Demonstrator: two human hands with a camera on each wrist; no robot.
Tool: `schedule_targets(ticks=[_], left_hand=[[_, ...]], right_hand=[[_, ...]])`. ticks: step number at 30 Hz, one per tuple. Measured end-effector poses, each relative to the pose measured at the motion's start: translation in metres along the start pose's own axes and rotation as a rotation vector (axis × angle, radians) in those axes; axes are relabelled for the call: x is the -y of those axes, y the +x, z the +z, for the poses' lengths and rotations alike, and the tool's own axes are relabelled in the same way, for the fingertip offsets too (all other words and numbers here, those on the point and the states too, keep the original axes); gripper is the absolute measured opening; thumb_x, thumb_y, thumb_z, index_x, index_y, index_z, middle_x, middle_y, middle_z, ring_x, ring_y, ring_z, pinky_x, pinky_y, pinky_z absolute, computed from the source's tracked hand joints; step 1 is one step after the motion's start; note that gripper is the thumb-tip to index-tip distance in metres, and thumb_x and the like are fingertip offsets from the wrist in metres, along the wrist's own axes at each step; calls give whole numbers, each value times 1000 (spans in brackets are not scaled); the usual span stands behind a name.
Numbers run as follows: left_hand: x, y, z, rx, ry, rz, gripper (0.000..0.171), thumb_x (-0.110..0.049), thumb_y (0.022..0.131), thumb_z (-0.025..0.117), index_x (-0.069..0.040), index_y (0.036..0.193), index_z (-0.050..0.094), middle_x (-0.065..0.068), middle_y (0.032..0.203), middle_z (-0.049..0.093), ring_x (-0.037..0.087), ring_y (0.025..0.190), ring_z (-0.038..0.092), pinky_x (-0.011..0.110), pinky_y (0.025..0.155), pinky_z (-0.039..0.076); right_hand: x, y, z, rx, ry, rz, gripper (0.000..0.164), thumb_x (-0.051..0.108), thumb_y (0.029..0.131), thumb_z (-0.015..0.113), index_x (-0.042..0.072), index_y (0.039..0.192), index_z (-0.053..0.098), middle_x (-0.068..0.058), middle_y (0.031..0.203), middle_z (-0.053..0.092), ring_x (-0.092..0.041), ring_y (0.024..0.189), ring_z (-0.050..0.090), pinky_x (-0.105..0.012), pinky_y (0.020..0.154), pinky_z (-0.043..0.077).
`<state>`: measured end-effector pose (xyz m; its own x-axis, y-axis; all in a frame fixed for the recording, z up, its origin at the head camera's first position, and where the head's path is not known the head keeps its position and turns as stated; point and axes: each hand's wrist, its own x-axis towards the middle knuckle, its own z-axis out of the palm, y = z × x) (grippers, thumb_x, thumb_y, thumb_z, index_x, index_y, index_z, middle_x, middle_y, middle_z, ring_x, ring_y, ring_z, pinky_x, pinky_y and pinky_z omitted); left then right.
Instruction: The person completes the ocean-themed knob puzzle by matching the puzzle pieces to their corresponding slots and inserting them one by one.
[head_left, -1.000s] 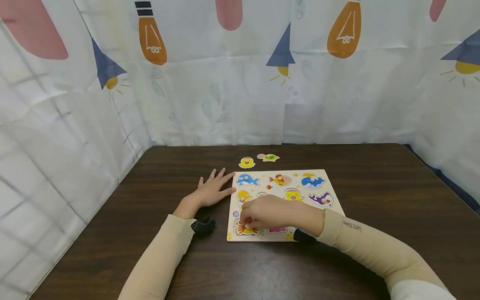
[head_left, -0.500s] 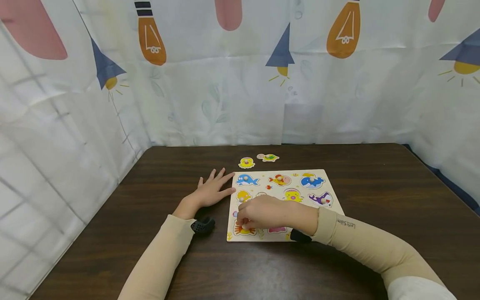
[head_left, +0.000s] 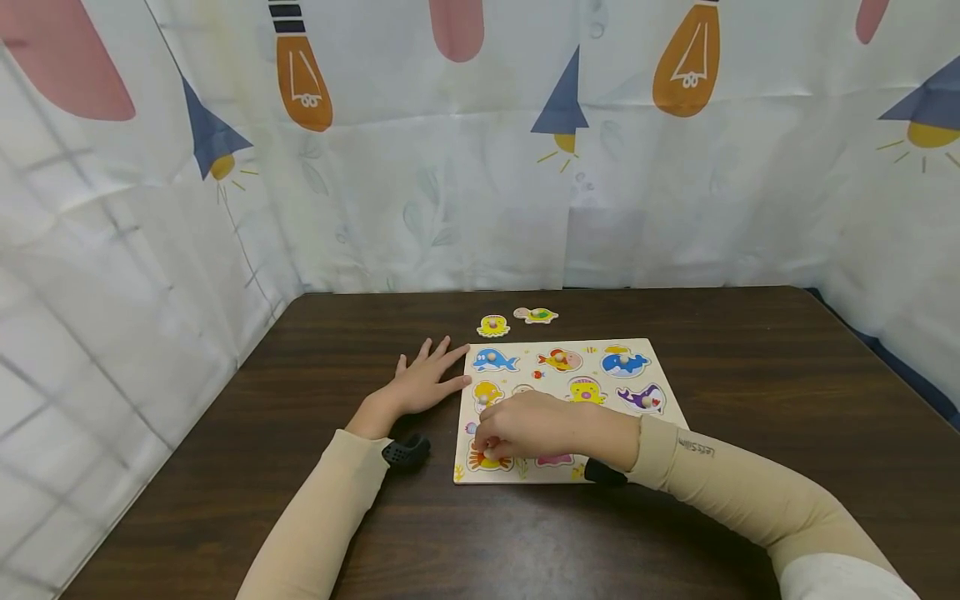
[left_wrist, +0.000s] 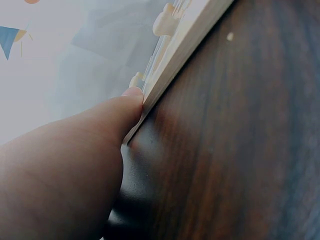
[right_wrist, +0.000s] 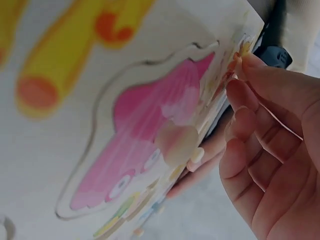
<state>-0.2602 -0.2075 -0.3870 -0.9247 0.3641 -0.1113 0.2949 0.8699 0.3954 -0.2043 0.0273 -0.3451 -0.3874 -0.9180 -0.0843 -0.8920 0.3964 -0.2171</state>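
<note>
A pale wooden knob puzzle board [head_left: 462,417] lies on the table, holding several sea-animal pieces. My right hand [head_left: 528,427] reaches over its lower left part. Thumb and forefinger pinch the knob of an orange-and-yellow crab-like puzzle piece [head_left: 491,462] at its slot. The other right fingers curl loosely in the right wrist view, beyond a pink piece with eyes [right_wrist: 140,110]. My left hand [head_left: 422,387] lies spread on the table, thumb and forefinger tips at the board's left edge. The left wrist view shows the thumb [left_wrist: 122,110] against that edge. My right hand hides the board's middle.
Behind the board, a yellow octopus piece [head_left: 492,326] and a green-and-yellow turtle piece [head_left: 536,316] lie loose on the dark wooden table [head_left: 712,333]. A printed white curtain [head_left: 480,167] hangs behind and at both sides.
My right hand and forearm have shifted slightly left, still pinching the crab-like puzzle piece. The left hand and the loose pieces stay where they were.
</note>
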Motion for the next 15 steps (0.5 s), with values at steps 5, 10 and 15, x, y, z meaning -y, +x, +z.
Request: schedule_targets(ticks=[5, 10, 15], left_hand=[[0, 0, 0, -2, -1, 4, 71, -53, 106, 49, -23, 165, 26, 16, 170, 9, 44, 154, -2, 76, 113, -2], [-1, 0, -2, 0, -6, 7, 71, -53, 106, 48, -22, 165, 25, 17, 170, 9, 45, 154, -2, 76, 112, -2], [-1, -1, -2, 4, -4, 3, 71, -53, 106, 48, -23, 166, 25, 17, 170, 8, 45, 154, -2, 76, 112, -2]], right_hand=[[-1, -4, -3, -3, 13, -15, 21, 24, 95, 77, 19, 115, 79, 10, 99, 72, 0, 81, 61, -17, 74, 49], [-4, -8, -12, -30, 36, 8, 24, 23, 95, 77, 19, 118, 76, 10, 96, 69, -2, 82, 61, -19, 77, 51], [-12, -11, -26, -84, 55, 19, 24, 19, 95, 76, 14, 119, 74, 7, 97, 69, -7, 86, 63, -23, 80, 54]])
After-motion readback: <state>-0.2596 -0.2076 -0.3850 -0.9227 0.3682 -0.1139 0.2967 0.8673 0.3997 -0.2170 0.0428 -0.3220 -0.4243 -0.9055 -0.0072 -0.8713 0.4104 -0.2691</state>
